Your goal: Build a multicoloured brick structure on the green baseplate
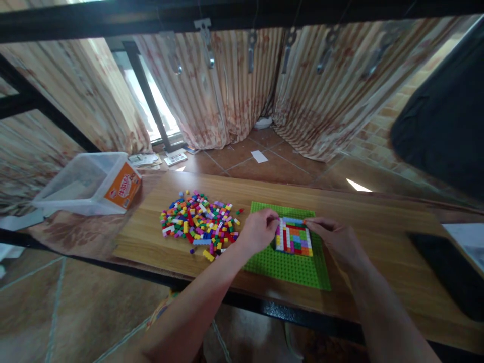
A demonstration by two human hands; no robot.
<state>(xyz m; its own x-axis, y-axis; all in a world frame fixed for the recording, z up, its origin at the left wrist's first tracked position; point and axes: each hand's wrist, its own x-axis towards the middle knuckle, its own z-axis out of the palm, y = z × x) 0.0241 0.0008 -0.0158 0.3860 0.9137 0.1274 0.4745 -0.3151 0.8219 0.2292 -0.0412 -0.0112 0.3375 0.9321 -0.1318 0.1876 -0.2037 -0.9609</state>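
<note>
A green baseplate (287, 275) lies on the wooden table, bearing a flat rectangular block of multicoloured toy bricks (297, 239). My left hand (260, 229) is curled at the block's upper left corner, its fingertips closed beside the bricks. Whatever those fingers hold, if anything, is hidden. At the upper right corner, my right hand (335, 236) pinches a small orange brick (305, 222) against the block's edge. A light blue row (293, 221) runs along the far side of the block, between the two hands.
Left of the baseplate spreads a heap of loose bricks (200, 219). A clear plastic bin (83, 176) with an orange label stands beyond the table's left end. To the right lies a dark flat object (446, 267). A black bar with metal hooks (206, 43) crosses overhead.
</note>
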